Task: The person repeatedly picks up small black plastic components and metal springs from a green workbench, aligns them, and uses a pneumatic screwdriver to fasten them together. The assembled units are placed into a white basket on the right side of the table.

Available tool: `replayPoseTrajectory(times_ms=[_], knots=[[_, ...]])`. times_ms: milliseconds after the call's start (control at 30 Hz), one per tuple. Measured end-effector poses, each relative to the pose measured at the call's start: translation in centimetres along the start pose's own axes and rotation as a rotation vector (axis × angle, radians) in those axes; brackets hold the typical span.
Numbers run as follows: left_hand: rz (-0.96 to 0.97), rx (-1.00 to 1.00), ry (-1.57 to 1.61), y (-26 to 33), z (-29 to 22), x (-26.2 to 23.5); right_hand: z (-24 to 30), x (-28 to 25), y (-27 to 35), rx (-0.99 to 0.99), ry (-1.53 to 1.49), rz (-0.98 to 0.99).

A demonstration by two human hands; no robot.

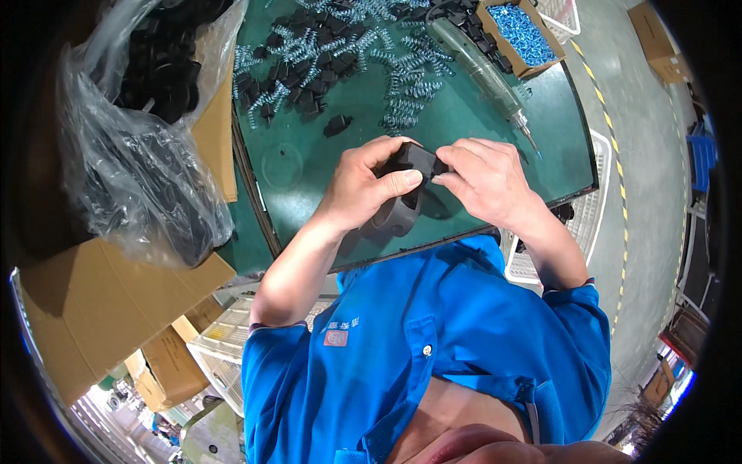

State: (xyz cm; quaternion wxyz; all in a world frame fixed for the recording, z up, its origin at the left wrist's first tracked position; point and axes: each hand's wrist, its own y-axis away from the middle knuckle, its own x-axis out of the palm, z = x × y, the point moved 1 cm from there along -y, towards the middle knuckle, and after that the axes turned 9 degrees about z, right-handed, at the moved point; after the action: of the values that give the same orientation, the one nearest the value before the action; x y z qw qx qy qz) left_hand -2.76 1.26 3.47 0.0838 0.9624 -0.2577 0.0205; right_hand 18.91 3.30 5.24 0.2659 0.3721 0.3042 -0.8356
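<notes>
Over the near part of the green table, my left hand (362,182) is closed round a black plastic housing (400,215) with a curved lower section. Its thumb presses on the front face and the fingers wrap behind. On the right side of that housing, my right hand (491,179) pinches a small black block (440,167) between thumb and fingers. The block touches the housing; how far it sits inside is hidden by the fingertips. A loose black block (338,124) lies just beyond my hands.
Metal springs (410,85) and more black blocks cover the far side of the table (297,209). An electric screwdriver (483,73) lies at the right, beside a carton of blue screws (522,35). A plastic bag (147,166) of black parts stands left, above cardboard (116,301).
</notes>
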Motion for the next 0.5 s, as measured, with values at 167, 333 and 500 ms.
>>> replayPoseTrajectory(times_ms=[167, 333, 500], knots=[[-0.228, 0.054, 0.338, 1.1, 0.9, 2.7, 0.7, 1.4, -0.6, 0.012, -0.037, -0.13], [-0.005, 0.147, -0.635, -0.4, 0.4, -0.4, -2.3, 3.2, 0.6, -0.107, 0.153, -0.04], [-0.122, 0.223, -1.003, -1.4, 2.3, 1.0, -4.3, 5.0, 0.3, -0.039, 0.445, 0.038]])
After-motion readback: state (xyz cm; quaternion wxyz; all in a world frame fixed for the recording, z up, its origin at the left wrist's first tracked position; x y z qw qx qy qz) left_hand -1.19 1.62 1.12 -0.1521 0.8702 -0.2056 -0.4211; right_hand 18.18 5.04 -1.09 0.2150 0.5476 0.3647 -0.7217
